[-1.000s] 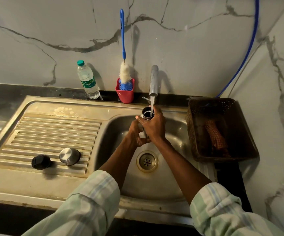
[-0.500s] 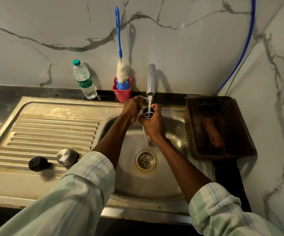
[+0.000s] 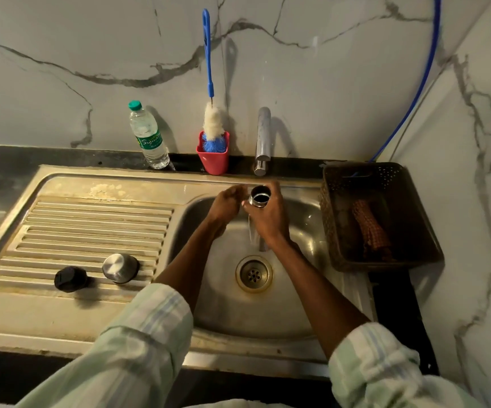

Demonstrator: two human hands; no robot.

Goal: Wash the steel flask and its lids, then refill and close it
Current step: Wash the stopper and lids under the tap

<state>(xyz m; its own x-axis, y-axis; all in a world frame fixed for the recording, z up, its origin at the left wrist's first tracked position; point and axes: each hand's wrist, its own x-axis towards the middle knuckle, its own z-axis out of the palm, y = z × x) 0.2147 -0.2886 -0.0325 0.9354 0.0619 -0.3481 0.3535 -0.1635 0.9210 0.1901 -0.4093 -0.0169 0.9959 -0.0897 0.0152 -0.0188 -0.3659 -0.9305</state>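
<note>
Under the chrome tap [image 3: 263, 139], now shut off, the right hand [image 3: 269, 220] grips the filled steel flask [image 3: 259, 198], the left hand [image 3: 227, 201] drawn back loosely curled and holding nothing, so capping comes next.

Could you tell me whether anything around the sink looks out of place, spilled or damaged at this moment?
Nothing stands out as wrong. The black lid and steel lid sit on the drainboard, and the flask is upright in the right hand. The drainboard only looks stained.

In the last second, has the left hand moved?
Yes. The left hand left the flask, which it held below the rim, rose toward the tap, and now sits beside the flask's mouth.
</note>
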